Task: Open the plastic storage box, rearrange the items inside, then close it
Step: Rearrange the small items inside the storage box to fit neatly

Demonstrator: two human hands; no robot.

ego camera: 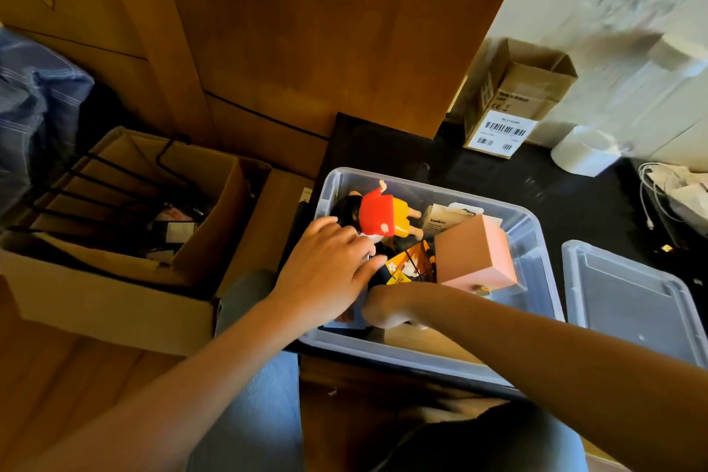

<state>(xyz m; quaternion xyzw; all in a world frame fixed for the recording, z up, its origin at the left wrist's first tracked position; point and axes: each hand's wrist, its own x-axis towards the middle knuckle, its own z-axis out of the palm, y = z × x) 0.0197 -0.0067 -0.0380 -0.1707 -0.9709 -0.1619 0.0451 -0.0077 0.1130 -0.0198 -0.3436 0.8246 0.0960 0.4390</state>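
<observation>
A large open cardboard carton (115,241) of odds and ends sits on the wooden floor to the left, while the clear plastic storage box (536,241), the centre of the job, rests on a dark surface directly before the seated person, its lid (632,303) already off and laid flat just to the right so both arms can reach in. Inside, a pink box (475,253) stands tilted toward the right wall, a doll in a red top and yellow skirt (383,216) lies along the far left, a white Belkin packet (436,222) leans behind, and an orange patterned packet (410,264) is wedged between them. The left hand (329,268) lies over the items at the near left, fingers spread and fairly straight, seemingly steadying or pressing them. The right hand (387,308) dips low into the box with fingers curled under; whether its grip has closed on anything cannot be told. Rearranging appears under way, closing still ahead.
</observation>
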